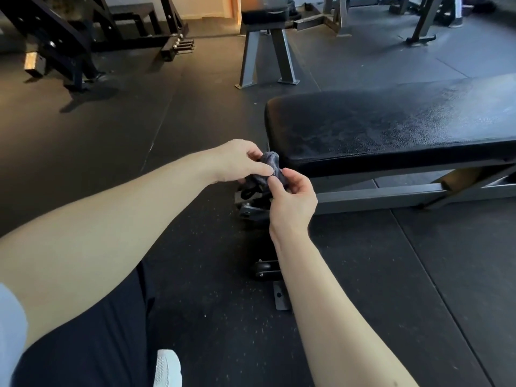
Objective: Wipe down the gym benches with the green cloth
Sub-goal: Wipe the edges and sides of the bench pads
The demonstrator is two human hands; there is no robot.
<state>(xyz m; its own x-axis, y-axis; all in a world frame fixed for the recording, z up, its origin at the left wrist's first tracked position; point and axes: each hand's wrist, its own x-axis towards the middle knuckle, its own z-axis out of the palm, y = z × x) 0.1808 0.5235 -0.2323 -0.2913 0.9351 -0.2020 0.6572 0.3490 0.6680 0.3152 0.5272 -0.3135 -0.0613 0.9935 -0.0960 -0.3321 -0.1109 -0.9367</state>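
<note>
A black padded gym bench (391, 129) lies flat to my right, its top streaked with damp marks. Just off its near left corner both hands hold a small bunched cloth (272, 163), which looks dark grey in this light. My left hand (240, 162) pinches it from the left with thumb and fingers. My right hand (293, 199) pinches its lower right edge from below. The cloth hangs in the air, apart from the pad. Part of the cloth is hidden behind my fingers.
The bench's grey steel frame (377, 195) and black wheels (262, 268) sit on the dark rubber floor. A second flat bench (265, 12) on grey legs stands further back. A black rack (55, 37) is at the far left. My white shoe (167, 367) shows below.
</note>
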